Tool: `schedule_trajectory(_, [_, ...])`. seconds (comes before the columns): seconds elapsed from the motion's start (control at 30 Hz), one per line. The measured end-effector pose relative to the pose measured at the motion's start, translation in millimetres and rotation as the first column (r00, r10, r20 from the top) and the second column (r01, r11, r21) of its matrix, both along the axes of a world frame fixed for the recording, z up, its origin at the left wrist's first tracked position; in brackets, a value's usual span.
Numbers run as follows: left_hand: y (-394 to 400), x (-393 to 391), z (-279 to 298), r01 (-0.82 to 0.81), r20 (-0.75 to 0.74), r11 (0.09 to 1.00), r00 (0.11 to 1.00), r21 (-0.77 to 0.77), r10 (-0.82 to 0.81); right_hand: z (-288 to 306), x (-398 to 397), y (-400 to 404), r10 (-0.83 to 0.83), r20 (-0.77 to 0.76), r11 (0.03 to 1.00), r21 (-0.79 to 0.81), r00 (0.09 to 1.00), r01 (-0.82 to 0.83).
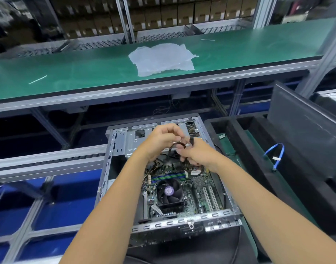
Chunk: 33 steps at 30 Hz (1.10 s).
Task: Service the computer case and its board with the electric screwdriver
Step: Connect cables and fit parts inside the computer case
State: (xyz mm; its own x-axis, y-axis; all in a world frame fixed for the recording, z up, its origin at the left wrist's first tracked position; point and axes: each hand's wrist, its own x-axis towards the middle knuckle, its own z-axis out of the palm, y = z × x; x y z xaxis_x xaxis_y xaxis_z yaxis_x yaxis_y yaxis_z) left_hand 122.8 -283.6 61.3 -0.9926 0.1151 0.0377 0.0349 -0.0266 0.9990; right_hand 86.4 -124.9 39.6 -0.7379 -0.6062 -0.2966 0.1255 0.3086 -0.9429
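Two hands — left hand point(161, 140), right hand point(198, 154) — pinch a black cable point(179, 144) with curled fingers above the open computer case point(113, 149), which holds the board point(193, 195) and fan point(169, 191).

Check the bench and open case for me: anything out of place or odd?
A crumpled white plastic sheet lies loose on the green bench top. A blue cable dangles unconnected over the black foam tray. No electric screwdriver is visible; both hands grip a black cable bundle.

Green shelf point(87, 73), blue cable point(277, 155)
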Motion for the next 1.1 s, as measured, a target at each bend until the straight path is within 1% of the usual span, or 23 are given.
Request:
schedule_trajectory(0.07, [-9, 2, -2, -0.1, -0.013, 0.993, 0.995, -0.061, 0.1, 5, 0, 0, 0.023, -0.047, 1.0, -0.01, 0.999, -0.023])
schedule_trajectory(0.13, [-15, 3, -2, -0.254, -0.055, 0.943, 0.967, -0.215, 0.248, 12, -2, 1, 0.031, -0.115, 0.998, -0.05, 0.993, -0.037])
schedule_trajectory(0.2, [-18, 6, -2, -0.297, -0.02, 0.9, 0.952, -0.32, 0.307, 20, -6, 2, 0.027, -0.152, 0.991, -0.126, 0.988, -0.046])
schedule_trajectory(0.23, [-20, 7, -1, -0.254, 0.062, 0.897, 0.954, -0.36, 0.295, 24, -9, 3, 0.028, -0.161, 0.984, -0.169, 0.987, -0.056])
schedule_trajectory(0.27, [-23, 9, -1, -0.158, 0.187, 0.901, 0.95, -0.405, 0.251, 27, -12, 4, 0.028, -0.164, 0.974, -0.216, 0.986, -0.064])
schedule_trajectory(0.3, [-25, 12, 2, -0.003, 0.341, 0.9, 0.925, -0.436, 0.168, 31, -14, 4, 0.025, -0.158, 0.961, -0.267, 0.987, -0.067])
schedule_trajectory(0.33, [-27, 15, 5, 0.19, 0.498, 0.888, 0.866, -0.418, 0.049, 33, -16, 4, 0.019, -0.136, 0.944, -0.323, 0.99, -0.062])
schedule_trajectory(0.37, [-27, 17, 7, 0.372, 0.62, 0.865, 0.779, -0.336, -0.094, 35, -18, 4, 0.011, -0.105, 0.923, -0.381, 0.994, -0.05])
schedule_trajectory(0.4, [-26, 16, 7, 0.494, 0.691, 0.84, 0.688, -0.224, -0.22, 37, -19, 3, 0.005, -0.069, 0.901, -0.433, 0.998, -0.034])
schedule_trajectory(0.43, [-24, 14, 5, 0.544, 0.721, 0.828, 0.627, -0.135, -0.295, 39, -19, 3, 0.007, -0.033, 0.879, -0.477, 0.999, -0.022])
schedule_trajectory(0.47, [-21, 13, 2, 0.536, 0.727, 0.841, 0.607, -0.077, -0.321, 39, -20, 3, 0.021, 0.001, 0.859, -0.512, 1.0, -0.018])
schedule_trajectory(0.53, [-14, 11, -6, 0.417, 0.704, 0.909, 0.643, 0.009, -0.302, 39, -20, 6, 0.111, 0.064, 0.828, -0.558, 0.992, -0.056])
schedule_trajectory(0.6, [-10, 9, -13, 0.213, 0.641, 0.972, 0.733, 0.104, -0.229, 36, -22, 12, 0.269, 0.106, 0.811, -0.561, 0.957, -0.166])
schedule_trajectory(0.67, [-7, 6, -15, 0.006, 0.595, 0.98, 0.794, 0.2, -0.126, 36, -22, 20, 0.447, 0.119, 0.787, -0.524, 0.887, -0.327])
schedule_trajectory(0.73, [-1, 4, -14, -0.033, 0.571, 0.962, 0.81, 0.272, -0.134, 36, -22, 26, 0.596, 0.113, 0.733, -0.481, 0.795, -0.481])
schedule_trajectory(0.8, [5, 1, -14, 0.025, 0.569, 0.977, 0.81, 0.21, -0.143, 36, -23, 28, 0.665, 0.1, 0.708, -0.398, 0.74, -0.583])
schedule_trajectory(0.87, [13, -3, -12, -0.008, 0.544, 1.0, 0.839, 0.008, 0.002, 34, -23, 28, 0.686, 0.121, 0.712, -0.316, 0.717, -0.627])
schedule_trajectory(0.9, [16, -5, -9, -0.084, 0.5, 0.992, 0.857, -0.098, 0.122, 32, -23, 28, 0.689, 0.144, 0.717, -0.277, 0.71, -0.64])
schedule_trajectory(0.93, [17, -7, -6, -0.193, 0.434, 0.969, 0.868, -0.154, 0.242, 31, -22, 28, 0.691, 0.174, 0.721, -0.237, 0.702, -0.651])
schedule_trajectory(0.97, [15, -9, -4, -0.304, 0.385, 0.946, 0.864, -0.114, 0.324, 29, -21, 28, 0.694, 0.211, 0.72, -0.2, 0.688, -0.664])
schedule_trajectory(1.0, [11, -11, -1, -0.399, 0.362, 0.917, 0.853, -0.012, 0.376, 27, -20, 27, 0.695, 0.259, 0.716, -0.164, 0.671, -0.679])
schedule_trajectory(1.07, [2, -14, 6, -0.499, 0.328, 0.851, 0.841, 0.162, 0.431, 21, -17, 27, 0.697, 0.352, 0.691, -0.096, 0.625, -0.716])
schedule_trajectory(1.1, [-3, -16, 9, -0.532, 0.31, 0.825, 0.83, 0.191, 0.464, 19, -15, 27, 0.698, 0.385, 0.673, -0.064, 0.604, -0.737])
